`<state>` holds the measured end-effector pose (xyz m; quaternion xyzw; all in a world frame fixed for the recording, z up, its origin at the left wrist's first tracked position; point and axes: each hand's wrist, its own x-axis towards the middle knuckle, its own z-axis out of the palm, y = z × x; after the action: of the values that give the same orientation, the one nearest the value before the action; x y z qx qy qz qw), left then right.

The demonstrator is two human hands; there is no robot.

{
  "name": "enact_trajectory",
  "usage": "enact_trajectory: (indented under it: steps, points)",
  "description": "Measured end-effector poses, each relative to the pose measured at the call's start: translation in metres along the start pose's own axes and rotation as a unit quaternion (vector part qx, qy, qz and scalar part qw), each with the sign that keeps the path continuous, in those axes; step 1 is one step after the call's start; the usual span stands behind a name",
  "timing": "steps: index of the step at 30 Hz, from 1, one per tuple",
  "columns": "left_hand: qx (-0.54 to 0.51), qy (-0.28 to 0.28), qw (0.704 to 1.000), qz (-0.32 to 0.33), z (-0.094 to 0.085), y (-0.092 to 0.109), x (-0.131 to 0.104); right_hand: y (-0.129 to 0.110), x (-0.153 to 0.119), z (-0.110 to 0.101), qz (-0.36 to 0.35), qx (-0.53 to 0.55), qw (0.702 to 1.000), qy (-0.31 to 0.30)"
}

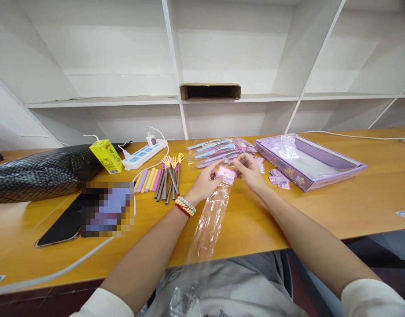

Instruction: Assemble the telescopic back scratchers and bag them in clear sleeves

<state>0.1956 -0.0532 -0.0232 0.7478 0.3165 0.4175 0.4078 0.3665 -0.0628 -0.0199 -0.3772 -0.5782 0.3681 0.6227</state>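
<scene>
A long clear plastic bag (209,215) with a pink printed card (226,175) at its top hangs over the table edge towards my lap. My left hand (205,182) grips its top left side, thumb against the card. At the card's upper right edge, my right hand (249,171) has its thumb and forefinger pinched together on the top of the bag; the exact contact is partly hidden. Just beyond lie several packed sticks in clear wrappers (219,149), blue, pink and purple. Small printed cards (279,179) lie scattered right of my right hand.
Left of my hands lie metal tubes with hand-shaped ends (169,178) and coloured handles (148,180). Farther left are a power strip (145,154), a yellow drink carton (106,156), a phone (67,220) and a black wrapped bundle (47,169). A purple box (308,180) stands right.
</scene>
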Motion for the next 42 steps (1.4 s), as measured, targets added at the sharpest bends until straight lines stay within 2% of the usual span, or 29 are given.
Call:
enact_trajectory:
  steps: [2, 5, 8, 11, 14, 18, 20, 23, 26, 28, 30, 32, 35, 39, 40, 42]
  points:
    - [0.013, 0.003, 1.000, -0.006, 0.000, 0.002, -0.001, -0.003, -0.002, -0.004, -0.046, -0.059, 0.997, -0.019]
    - [0.030, 0.010, 0.999, 0.002, 0.000, 0.003, -0.001, -0.006, -0.005, -0.009, -0.118, -0.171, 0.975, -0.075]
    - [0.044, 0.014, 0.999, 0.021, 0.000, 0.004, -0.001, -0.005, -0.005, -0.010, -0.149, -0.240, 0.955, -0.094]
    - [0.074, 0.011, 0.996, 0.042, 0.000, 0.005, -0.003, -0.003, -0.002, -0.011, -0.142, -0.258, 0.952, -0.084]
    - [0.106, 0.002, 0.993, 0.053, 0.000, 0.006, -0.005, -0.003, 0.000, -0.012, -0.128, -0.245, 0.955, -0.109]
    - [0.127, -0.021, 0.990, 0.057, 0.001, 0.010, -0.006, -0.002, 0.004, -0.015, -0.057, -0.195, 0.969, -0.138]
    - [0.120, -0.026, 0.991, 0.055, 0.001, 0.011, -0.006, 0.000, 0.007, -0.016, -0.019, -0.137, 0.985, -0.108]
    - [0.115, -0.017, 0.992, 0.054, 0.001, 0.010, -0.005, 0.002, 0.015, -0.021, 0.013, -0.011, 1.000, 0.009]
    - [0.124, -0.015, 0.991, 0.043, -0.001, 0.006, -0.004, 0.001, 0.023, -0.032, 0.029, 0.079, 0.989, 0.122]
    - [0.137, -0.001, 0.990, 0.027, -0.003, 0.003, -0.003, -0.002, 0.027, -0.044, 0.015, 0.054, 0.979, 0.195]
    - [0.155, 0.030, 0.987, 0.009, -0.005, -0.002, -0.001, -0.008, 0.030, -0.060, -0.009, -0.061, 0.965, 0.256]
    - [0.171, 0.057, 0.984, -0.013, -0.008, -0.007, 0.002, -0.015, 0.029, -0.078, -0.008, -0.237, 0.932, 0.273]
    - [0.179, 0.079, 0.980, -0.038, -0.013, -0.013, 0.004, -0.023, 0.027, -0.106, 0.090, -0.456, 0.862, 0.202]
    - [0.180, 0.083, 0.979, -0.044, -0.016, -0.016, 0.005, -0.019, 0.027, -0.137, 0.246, -0.577, 0.776, 0.069]
    - [0.179, 0.079, 0.980, -0.043, -0.016, -0.015, 0.004, -0.015, 0.028, -0.142, 0.258, -0.591, 0.762, 0.060]
    - [0.174, 0.068, 0.982, -0.040, -0.015, -0.014, 0.004, -0.008, 0.029, -0.148, 0.231, -0.606, 0.758, 0.079]
